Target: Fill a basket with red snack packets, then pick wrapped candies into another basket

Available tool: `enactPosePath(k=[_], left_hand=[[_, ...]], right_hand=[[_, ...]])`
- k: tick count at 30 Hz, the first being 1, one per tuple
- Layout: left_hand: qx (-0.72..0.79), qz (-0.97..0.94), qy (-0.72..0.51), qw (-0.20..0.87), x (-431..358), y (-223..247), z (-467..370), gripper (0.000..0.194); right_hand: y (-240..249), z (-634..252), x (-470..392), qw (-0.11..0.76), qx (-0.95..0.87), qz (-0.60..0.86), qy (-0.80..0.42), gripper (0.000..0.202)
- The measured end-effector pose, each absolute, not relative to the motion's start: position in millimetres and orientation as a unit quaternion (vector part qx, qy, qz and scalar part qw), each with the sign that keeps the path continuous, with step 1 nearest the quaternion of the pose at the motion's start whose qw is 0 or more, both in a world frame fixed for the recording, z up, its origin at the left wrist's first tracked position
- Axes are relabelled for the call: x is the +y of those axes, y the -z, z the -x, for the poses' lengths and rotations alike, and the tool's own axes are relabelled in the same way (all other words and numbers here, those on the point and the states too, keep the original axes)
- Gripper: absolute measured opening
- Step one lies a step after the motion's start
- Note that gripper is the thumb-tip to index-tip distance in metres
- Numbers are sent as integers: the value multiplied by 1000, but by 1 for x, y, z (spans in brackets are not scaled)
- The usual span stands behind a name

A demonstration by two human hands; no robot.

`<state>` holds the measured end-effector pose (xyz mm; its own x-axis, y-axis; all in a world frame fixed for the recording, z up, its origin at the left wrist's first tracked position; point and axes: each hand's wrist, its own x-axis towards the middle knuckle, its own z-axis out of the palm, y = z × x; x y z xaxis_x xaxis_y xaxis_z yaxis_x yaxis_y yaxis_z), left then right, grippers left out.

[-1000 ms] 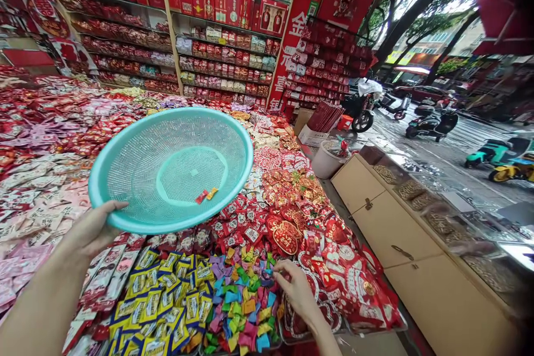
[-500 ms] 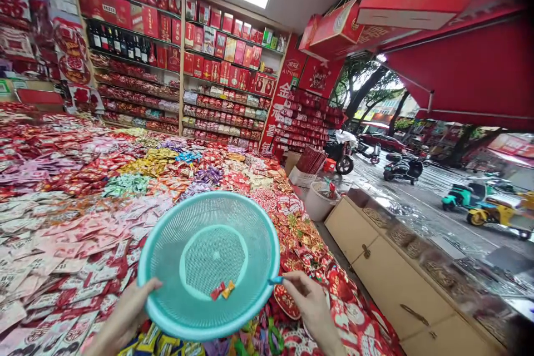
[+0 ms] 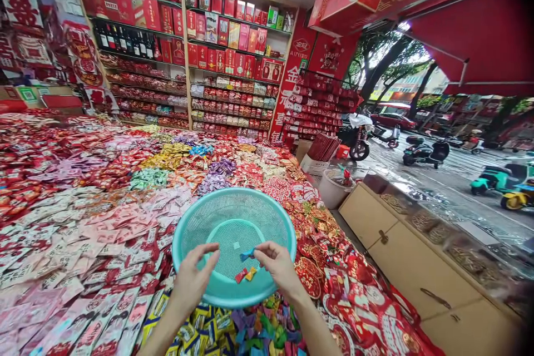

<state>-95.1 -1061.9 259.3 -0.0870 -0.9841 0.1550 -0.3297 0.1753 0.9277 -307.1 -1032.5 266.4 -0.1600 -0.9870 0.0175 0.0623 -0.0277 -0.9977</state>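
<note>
A round turquoise plastic sieve basket (image 3: 287, 222) rests on heaps of wrapped sweets. Over its right side my right hand (image 3: 275, 267) pinches a blue-wrapped candy (image 3: 247, 255) between thumb and fingertips. My left hand (image 3: 196, 272) hovers above the basket's left part, thumb and fingers apart, with nothing in it. On the basket's mesh bottom, below the blue candy, lie a red-wrapped candy (image 3: 241, 275) and a yellow-orange candy (image 3: 251, 273), side by side.
Yellow-and-blue packets (image 3: 204, 328) and multicoloured twist-wrapped sweets (image 3: 271, 325) lie in front of the basket. Pink and white sachets (image 3: 117, 228) spread to the left, red packets (image 3: 354, 300) to the right. Tan cabinets (image 3: 409, 267) and a white bucket (image 3: 334, 189) stand at the right.
My left hand has let go of the basket's rim, and the basket now sits on the sweets. My right hand has brought the blue candy from the rim to over the basket.
</note>
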Motion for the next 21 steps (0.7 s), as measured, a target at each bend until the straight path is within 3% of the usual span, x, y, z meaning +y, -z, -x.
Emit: enactPosePath(k=[4,10,16,21], left_hand=[[-656,-436,500,360,-1060,-265,129,35],[-649,-427,528,344,-1071,-260,134,35],[-673,-429,520,305,-1083,-253,137,37],[-709,-449,510,187,-1109,-235,154,26]], right_hand=[[-263,300,-1032,495,512,435,550,34],[-258,303,-1034,500,536,433,525,29],[-255,311,-1043,450,572,478,492,23],[-256,328,-1036,359,609,502,498,19]])
